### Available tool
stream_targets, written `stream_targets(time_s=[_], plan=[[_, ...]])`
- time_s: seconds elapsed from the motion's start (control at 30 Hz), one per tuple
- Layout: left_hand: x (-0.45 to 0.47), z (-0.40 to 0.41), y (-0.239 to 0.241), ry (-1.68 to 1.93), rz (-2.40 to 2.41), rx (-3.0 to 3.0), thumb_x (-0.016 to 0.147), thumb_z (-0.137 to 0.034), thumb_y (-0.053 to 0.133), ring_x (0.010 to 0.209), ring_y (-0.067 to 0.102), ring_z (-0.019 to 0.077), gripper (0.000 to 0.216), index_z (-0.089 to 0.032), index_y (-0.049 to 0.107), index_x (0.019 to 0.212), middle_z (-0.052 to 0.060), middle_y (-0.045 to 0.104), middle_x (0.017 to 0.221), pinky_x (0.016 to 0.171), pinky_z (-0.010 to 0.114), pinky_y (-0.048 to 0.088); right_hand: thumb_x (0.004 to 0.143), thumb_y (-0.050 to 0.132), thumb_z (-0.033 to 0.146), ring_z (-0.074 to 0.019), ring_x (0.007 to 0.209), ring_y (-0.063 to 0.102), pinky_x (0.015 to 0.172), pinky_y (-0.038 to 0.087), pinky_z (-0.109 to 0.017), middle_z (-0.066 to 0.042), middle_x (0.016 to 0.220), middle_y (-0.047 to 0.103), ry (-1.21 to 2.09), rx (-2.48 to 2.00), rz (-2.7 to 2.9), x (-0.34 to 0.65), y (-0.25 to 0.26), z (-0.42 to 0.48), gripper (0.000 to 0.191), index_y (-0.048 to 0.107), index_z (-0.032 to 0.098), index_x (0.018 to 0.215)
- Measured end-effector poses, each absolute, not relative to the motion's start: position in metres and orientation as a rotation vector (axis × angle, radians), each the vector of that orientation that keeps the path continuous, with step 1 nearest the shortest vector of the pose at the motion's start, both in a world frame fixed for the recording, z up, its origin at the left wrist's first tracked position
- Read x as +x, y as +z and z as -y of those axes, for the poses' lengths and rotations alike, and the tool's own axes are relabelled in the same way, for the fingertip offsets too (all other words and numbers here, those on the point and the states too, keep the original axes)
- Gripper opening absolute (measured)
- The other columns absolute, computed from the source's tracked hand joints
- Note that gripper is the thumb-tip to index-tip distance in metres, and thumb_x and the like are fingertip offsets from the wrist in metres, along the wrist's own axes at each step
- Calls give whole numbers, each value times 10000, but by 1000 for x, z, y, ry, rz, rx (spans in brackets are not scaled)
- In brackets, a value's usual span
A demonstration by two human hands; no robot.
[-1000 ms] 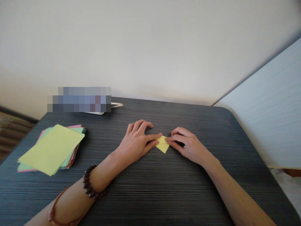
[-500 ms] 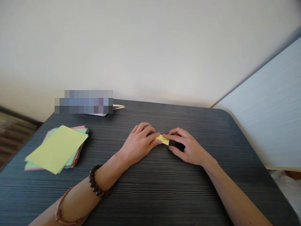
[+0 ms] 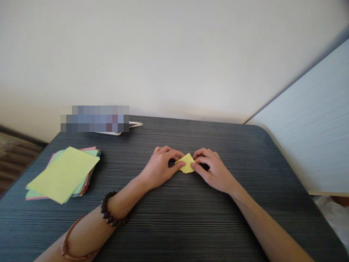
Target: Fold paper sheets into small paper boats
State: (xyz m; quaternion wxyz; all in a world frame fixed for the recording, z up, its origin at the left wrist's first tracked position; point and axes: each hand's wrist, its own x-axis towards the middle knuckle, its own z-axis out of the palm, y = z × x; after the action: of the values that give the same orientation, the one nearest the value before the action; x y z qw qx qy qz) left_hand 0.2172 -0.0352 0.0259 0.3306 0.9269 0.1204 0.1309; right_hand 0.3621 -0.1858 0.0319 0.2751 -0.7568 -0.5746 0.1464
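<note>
A small folded piece of yellow paper (image 3: pixel 188 163), roughly diamond-shaped, is held between my two hands over the middle of the dark table. My left hand (image 3: pixel 163 164) pinches its left corner, thumb on top and fingers behind. On the opposite side my right hand (image 3: pixel 214 168) grips the right edge, its thumb on the near face. The fingertips behind the paper are partly hidden. A beaded bracelet (image 3: pixel 107 211) and a copper-coloured bangle (image 3: pixel 65 247) circle my left forearm.
On the table's left lies a stack of coloured paper sheets (image 3: pixel 64 174), yellow on top, with green and pink edges showing. Behind it sits a blurred-out object (image 3: pixel 95 120) with a white loop at its right. A wall backs the dark wood-grain table (image 3: pixel 174 225); a pale panel (image 3: pixel 308 109) stands right.
The yellow paper now shows a larger, diamond-shaped face, where before only a small strip showed. My right thumb has come up onto the paper, closing the grip. The view has shifted slightly.
</note>
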Motion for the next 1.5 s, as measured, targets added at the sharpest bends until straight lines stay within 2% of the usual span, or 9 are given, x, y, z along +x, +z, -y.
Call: stream_targets(time_s=[0.1, 0.23, 0.43, 0.6, 0.73, 0.9, 1.1, 1.3, 1.5], plan=[[217, 35, 27, 355, -322, 2462, 853, -320, 573, 954, 518, 198, 147, -229, 652, 939, 1, 676, 916, 839, 373, 367, 870, 525, 276, -176, 888, 537, 811, 367, -386, -19, 952, 606, 376, -2053, 1542, 361, 31, 185, 192, 629, 210, 724], [216, 33, 29, 329, -281, 2487, 898, -306, 499, 985, 500, 204, 205, -234, 657, 1008, 15, 680, 944, 852, 379, 366, 863, 526, 273, -178, 879, 537, 796, 376, -379, -28, 943, 592, 346, -2074, 1538, 360, 31, 185, 191, 617, 204, 710], [216, 30, 29, 274, -301, 2454, 887, -250, 523, 973, 511, 187, 242, -268, 632, 1102, -6, 675, 896, 860, 366, 365, 851, 541, 288, -199, 960, 536, 834, 387, -386, -48, 992, 553, 295, -2070, 1490, 358, 30, 186, 100, 614, 221, 852], [217, 30, 29, 294, -324, 2434, 867, -246, 550, 963, 516, 184, 216, -275, 644, 1060, -20, 680, 885, 867, 364, 369, 835, 573, 313, -209, 963, 539, 825, 396, -391, -52, 1002, 551, 281, -2057, 1498, 359, 27, 186, 112, 604, 227, 899], [217, 31, 29, 311, -312, 2438, 834, -239, 595, 951, 512, 195, 198, -260, 653, 1022, -15, 687, 882, 864, 372, 374, 826, 598, 349, -203, 961, 541, 824, 394, -384, -40, 991, 557, 292, -2061, 1508, 361, 26, 186, 129, 608, 224, 855], [216, 30, 27, 336, -275, 2463, 834, -241, 609, 946, 497, 199, 98, -253, 675, 905, -17, 691, 875, 862, 369, 380, 827, 614, 391, -190, 919, 550, 816, 392, -375, -27, 962, 614, 347, -1992, 1585, 368, 27, 188, 154, 657, 251, 874], [213, 23, 26, 344, -52, 2521, 887, -284, 550, 891, 531, 168, 151, -268, 699, 903, -3, 681, 877, 841, 336, 401, 901, 523, 311, -153, 796, 566, 741, 420, -335, -25, 879, 660, 274, -1807, 1801, 376, 20, 191, 205, 686, 274, 1021], [210, 16, 25, 366, 102, 2524, 911, -280, 506, 877, 547, 161, 202, -232, 682, 998, 33, 671, 905, 834, 315, 446, 901, 505, 223, -155, 810, 562, 733, 460, -329, -50, 930, 636, 151, -1745, 1883, 372, 14, 195, 226, 670, 249, 1053], [209, 18, 32, 371, 308, 2700, 938, -222, 434, 903, 530, 176, 238, -180, 665, 979, 62, 658, 932, 833, 319, 463, 870, 514, 137, -150, 818, 556, 731, 455, -308, -48, 937, 628, 86, -1756, 1964, 370, 16, 199, 260, 672, 257, 1037]])
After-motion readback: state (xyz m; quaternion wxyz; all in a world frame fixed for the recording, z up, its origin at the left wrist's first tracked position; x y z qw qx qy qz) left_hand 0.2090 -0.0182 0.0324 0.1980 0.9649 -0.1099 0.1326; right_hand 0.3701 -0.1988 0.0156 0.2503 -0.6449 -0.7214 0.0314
